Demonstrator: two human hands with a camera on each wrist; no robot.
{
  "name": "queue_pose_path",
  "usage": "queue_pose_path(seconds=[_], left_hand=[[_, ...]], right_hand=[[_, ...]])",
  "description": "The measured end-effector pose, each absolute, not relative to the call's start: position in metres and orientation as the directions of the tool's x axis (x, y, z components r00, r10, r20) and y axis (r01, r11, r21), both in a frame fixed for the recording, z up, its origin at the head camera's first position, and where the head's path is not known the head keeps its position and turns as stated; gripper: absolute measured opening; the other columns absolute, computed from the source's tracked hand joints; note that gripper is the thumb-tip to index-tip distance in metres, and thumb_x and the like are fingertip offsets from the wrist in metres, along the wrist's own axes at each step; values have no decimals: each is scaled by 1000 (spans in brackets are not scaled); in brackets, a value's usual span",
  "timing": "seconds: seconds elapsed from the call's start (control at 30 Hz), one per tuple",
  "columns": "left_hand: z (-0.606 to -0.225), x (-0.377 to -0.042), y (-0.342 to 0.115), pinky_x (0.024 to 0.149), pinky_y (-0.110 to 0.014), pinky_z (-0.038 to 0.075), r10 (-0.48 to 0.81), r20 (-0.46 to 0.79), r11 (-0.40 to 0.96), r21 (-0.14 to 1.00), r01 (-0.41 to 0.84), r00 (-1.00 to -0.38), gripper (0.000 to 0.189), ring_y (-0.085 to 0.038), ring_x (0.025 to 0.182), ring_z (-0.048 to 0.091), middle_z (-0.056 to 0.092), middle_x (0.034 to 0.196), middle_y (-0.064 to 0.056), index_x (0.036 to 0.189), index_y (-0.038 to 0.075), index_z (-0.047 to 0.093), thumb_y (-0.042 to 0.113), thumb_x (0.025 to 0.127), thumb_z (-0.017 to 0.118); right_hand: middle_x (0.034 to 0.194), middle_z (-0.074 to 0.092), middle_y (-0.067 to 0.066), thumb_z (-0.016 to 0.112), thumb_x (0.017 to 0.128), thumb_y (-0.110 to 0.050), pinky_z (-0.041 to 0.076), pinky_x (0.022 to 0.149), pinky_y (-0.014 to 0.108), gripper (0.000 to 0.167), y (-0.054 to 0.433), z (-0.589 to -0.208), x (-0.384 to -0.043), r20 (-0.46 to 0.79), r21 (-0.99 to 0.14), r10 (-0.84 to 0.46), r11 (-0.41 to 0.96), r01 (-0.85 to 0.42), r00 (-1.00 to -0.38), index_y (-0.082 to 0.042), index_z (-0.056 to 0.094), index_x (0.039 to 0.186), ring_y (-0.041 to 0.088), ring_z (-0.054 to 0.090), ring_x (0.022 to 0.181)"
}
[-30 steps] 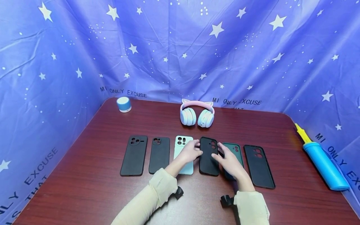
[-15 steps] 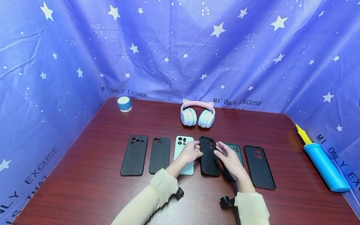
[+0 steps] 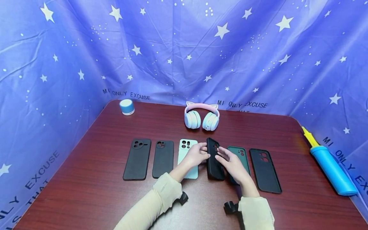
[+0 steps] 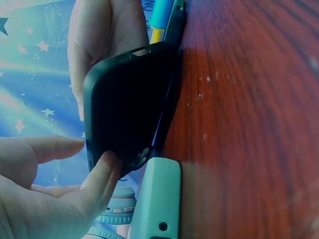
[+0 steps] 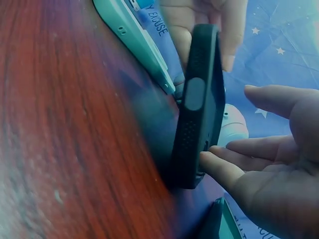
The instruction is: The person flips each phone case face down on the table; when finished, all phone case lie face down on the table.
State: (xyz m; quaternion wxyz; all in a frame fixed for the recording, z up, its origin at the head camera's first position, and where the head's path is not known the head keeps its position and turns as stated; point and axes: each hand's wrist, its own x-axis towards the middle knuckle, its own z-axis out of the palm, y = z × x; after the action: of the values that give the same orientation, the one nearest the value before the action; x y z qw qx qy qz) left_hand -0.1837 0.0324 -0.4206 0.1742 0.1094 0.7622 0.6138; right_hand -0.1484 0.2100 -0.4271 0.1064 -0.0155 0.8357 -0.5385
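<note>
Black phone case (image 3: 215, 169): centre of the head frame, tilted over the dark red table (image 3: 201, 204), left long edge raised; its near end wall has an oblong opening and small dotted holes. Whether its lower edge touches the table, I cannot tell.
Left hand (image 3: 194, 156): centre, pinching the raised edge between its digits.
Right hand (image 3: 234, 164): right of centre, loosely spread, a fingertip touching the case.
Right end of row: black case (image 3: 265, 172), rim and inside showing; beside it a green case (image 3: 242, 158), also rim up, partly covered by the right hand.
Left part of row: wide black case (image 3: 136, 163), then small black case (image 3: 163, 161), then mint case (image 3: 192, 172) partly behind the left hand; all outer side up, camera openings at the far end.
Right edge: blue cylinder (image 3: 332, 171) with yellow tip.
Upper centre: cat-eared headphones (image 3: 201, 106), pink and white.
Upper left of table: blue-and-white round device (image 3: 127, 107).
Backdrop: starry cloth (image 3: 178, 38), reading "MI ONLY EXCUSE" left and right behind the table; "EXCUSE" and "THAT" lower left.
</note>
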Motion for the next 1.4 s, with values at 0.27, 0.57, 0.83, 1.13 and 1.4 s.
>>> queue_pose_path(seconds=[0.27, 0.57, 0.83, 1.13, 1.4], left_hand=[[-418, -183, 35, 92, -34, 56, 390, -114, 130, 989, -68, -914, 49, -33, 115, 63, 58, 131, -27, 141, -8, 42, 0, 94, 50], [-416, -181, 37, 95, -35, 54, 411, -109, 55, 994, -95, -905, 44, -35, 116, 62, 57, 132, -27, 138, -9, 45, -4, 95, 44], [-415, -180, 37, 94, -35, 55, 419, -131, 107, 990, -95, -899, 43, -33, 118, 61, 57, 134, -25, 138, -7, 47, -2, 95, 48], [-421, -181, 36, 92, -38, 55, 411, -168, 255, 965, -64, -896, 44, -32, 122, 59, 58, 132, -26, 135, -10, 50, 2, 92, 53], [-420, -182, 36, 97, -40, 52, 385, -194, 339, 939, -57, -902, 47, -31, 122, 58, 58, 131, -26, 133, -12, 50, 4, 89, 56]], right_hand=[[153, 37, 22, 50, 102, -29, 38, 113, 42, 62, 205, -425, -148, -163, -925, -131, 364, 105, -978, 5, 28, 149, 33, 38, 141], [154, 32, 23, 49, 102, -29, 40, 109, 36, 61, 200, -425, -148, -198, -957, -122, 241, 164, -973, 3, 27, 150, 31, 40, 138], [152, 33, 25, 47, 103, -26, 50, 97, 22, 58, 200, -423, -147, -209, -970, -130, 155, 189, -969, 3, 28, 150, 12, 55, 122], [151, 33, 27, 44, 103, -16, 52, 88, 18, 55, 205, -425, -147, -144, -989, -169, 0, 146, -975, 6, 25, 150, 1, 58, 111], [151, 30, 32, 42, 103, -9, 53, 87, 17, 54, 213, -428, -148, -79, -996, -199, -20, 85, -977, 9, 21, 150, -5, 57, 110]])
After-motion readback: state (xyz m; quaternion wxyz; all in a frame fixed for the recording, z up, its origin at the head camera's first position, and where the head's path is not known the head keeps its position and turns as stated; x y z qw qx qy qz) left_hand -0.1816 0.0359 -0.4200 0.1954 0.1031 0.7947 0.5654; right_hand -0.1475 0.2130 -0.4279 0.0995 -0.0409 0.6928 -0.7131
